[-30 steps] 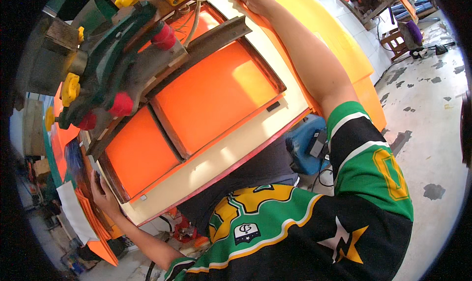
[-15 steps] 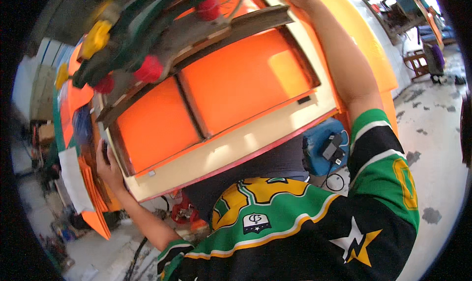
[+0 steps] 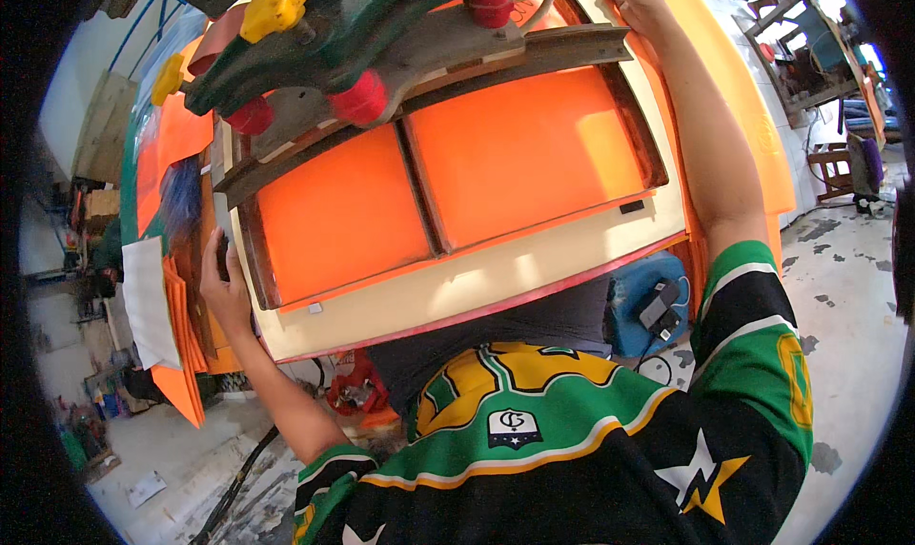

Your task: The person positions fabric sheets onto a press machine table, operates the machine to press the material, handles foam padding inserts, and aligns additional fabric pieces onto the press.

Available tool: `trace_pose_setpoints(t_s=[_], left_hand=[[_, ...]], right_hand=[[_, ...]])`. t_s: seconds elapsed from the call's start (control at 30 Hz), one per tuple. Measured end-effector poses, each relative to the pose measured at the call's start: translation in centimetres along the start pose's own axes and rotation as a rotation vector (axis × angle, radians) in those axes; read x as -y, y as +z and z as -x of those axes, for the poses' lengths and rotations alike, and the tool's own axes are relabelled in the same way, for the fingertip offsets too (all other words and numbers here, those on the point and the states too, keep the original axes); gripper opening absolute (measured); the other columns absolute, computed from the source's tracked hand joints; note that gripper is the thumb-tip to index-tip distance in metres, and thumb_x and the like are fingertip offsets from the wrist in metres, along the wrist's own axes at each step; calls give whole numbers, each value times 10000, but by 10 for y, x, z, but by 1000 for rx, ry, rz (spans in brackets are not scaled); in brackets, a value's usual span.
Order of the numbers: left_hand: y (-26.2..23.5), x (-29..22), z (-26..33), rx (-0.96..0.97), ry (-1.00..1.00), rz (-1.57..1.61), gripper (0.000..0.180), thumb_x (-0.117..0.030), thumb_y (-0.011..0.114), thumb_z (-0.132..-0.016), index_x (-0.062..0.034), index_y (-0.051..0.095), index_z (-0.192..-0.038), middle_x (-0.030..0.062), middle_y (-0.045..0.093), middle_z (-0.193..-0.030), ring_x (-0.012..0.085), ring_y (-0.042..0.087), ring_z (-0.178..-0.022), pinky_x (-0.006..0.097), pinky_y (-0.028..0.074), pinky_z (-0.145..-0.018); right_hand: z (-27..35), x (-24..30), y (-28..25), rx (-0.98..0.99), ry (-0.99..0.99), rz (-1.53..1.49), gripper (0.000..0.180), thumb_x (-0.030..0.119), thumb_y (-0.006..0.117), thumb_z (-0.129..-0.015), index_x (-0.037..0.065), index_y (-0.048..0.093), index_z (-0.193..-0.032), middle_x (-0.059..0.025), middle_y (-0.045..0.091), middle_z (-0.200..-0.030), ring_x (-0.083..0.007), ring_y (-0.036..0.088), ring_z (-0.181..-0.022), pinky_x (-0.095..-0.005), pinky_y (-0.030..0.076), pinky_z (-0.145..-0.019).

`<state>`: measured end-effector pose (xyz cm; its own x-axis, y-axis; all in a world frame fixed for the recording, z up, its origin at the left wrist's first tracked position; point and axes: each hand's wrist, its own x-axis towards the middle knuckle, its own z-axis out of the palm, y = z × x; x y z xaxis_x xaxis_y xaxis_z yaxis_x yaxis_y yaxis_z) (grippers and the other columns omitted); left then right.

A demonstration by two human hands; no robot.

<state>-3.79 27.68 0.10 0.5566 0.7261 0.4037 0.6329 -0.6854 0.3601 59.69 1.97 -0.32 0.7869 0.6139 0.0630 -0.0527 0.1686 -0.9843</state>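
Note:
A cream board [image 3: 486,292] lies in front of me with orange sheets [image 3: 524,164] on it. Dark, narrow frame strips [image 3: 416,183] border and divide the orange area. My left hand [image 3: 227,292] is at the board's left edge, thumb and forefinger apart, beside a thin metal bar [image 3: 221,223]. My right arm reaches to the far right, where my right hand [image 3: 637,0] has its fingers curled together near the board's far right edge; what they hold, if anything, is hidden. Above the board stands a dark green press frame [image 3: 343,30] with red knobs [image 3: 359,97].
Yellow handles [image 3: 276,6] stick out from the press at the far left. Folded orange sheets [image 3: 186,321] and a white sheet [image 3: 148,292] hang at the left. A blue stool [image 3: 620,307] with a black adapter [image 3: 660,307] is near my right side. Yellow sheeting [image 3: 739,116] lies right.
The whole view has shifted, so the press and board appear farther right. My left hand stays by the board's left edge; more of my right hand shows at the far right edge.

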Motion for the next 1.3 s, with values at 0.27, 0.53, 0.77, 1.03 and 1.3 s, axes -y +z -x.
trace_pose_setpoints(t_s=[0.27, 0.53, 0.77, 1.03, 1.3], left_hand=[[-1, -8, -2, 3, 10, 13, 326, -161, 554, -980, 0, 602, -1259, 162, 630, -1261, 278, 589, -1190, 375, 445, -1003], [-2, -1, -1, 9, 22, -18, 329, -152, 546, -982, 1, 596, -1270, 162, 630, -1262, 278, 589, -1190, 371, 443, -1002], [-1, -7, -1, 14, 35, -5, 338, -160, 537, -986, 2, 592, -1277, 156, 624, -1278, 276, 592, -1192, 367, 445, -1002], [0, -5, -3, 28, 32, -25, 339, -157, 535, -986, 1, 590, -1280, 162, 620, -1284, 281, 588, -1199, 370, 448, -1005], [-14, 2, 3, 2, 15, -101, 313, -112, 539, -961, 12, 595, -1243, 181, 627, -1248, 299, 599, -1170, 375, 447, -995]], right_hand=[[31, 25, 20, -20, 66, -55, 72, 162, 526, -977, 136, 580, -939, 46, 536, -772, -65, 502, -601, -208, 445, -520], [34, 26, 25, -17, 63, -72, 87, 150, 508, -978, 108, 583, -969, 34, 531, -771, -66, 496, -607, -207, 449, -521], [16, 16, 8, -1, 42, -18, 107, 150, 487, -997, 115, 588, -1003, 25, 537, -782, -85, 493, -636, -257, 493, -590], [7, 4, 1, 30, 26, -34, 102, 141, 502, -987, 90, 588, -1007, 2, 549, -787, -101, 505, -617, -275, 497, -572], [-13, -18, 7, 67, -118, 111, 317, 208, 598, -943, 42, 632, -1211, -1, 606, -924, -110, 536, -793, -268, 466, -694]])
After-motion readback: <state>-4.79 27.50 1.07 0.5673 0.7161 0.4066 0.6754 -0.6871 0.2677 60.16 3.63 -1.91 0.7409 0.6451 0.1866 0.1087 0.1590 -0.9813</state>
